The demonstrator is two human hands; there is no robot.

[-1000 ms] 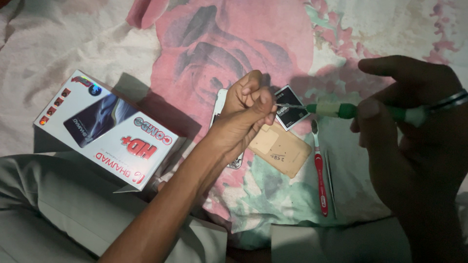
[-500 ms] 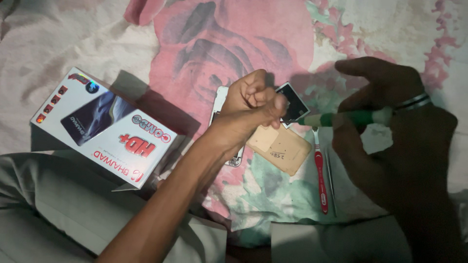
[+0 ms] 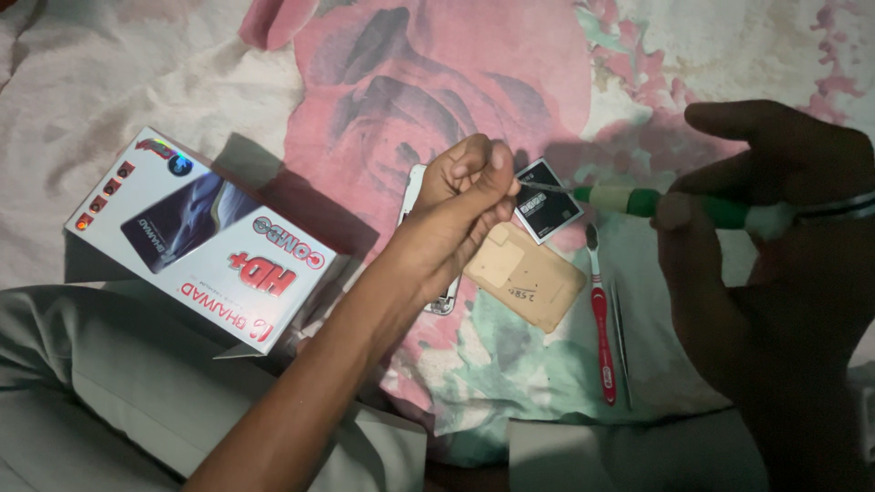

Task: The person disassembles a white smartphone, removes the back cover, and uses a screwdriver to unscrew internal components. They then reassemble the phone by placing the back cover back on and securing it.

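Now a light, stiff green screwdriver (image 3: 693,208) is gripped mid-handle by the right hand (image 3: 775,246); at nine o'clock, the left hand (image 3: 465,196) is closed, contents hidden.

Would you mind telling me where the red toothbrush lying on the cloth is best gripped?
Grip the red toothbrush around mid-handle, coming from above on its left. It lies flat, head pointing away, with thin tweezers close along its right side, so fingers have more room on the left.
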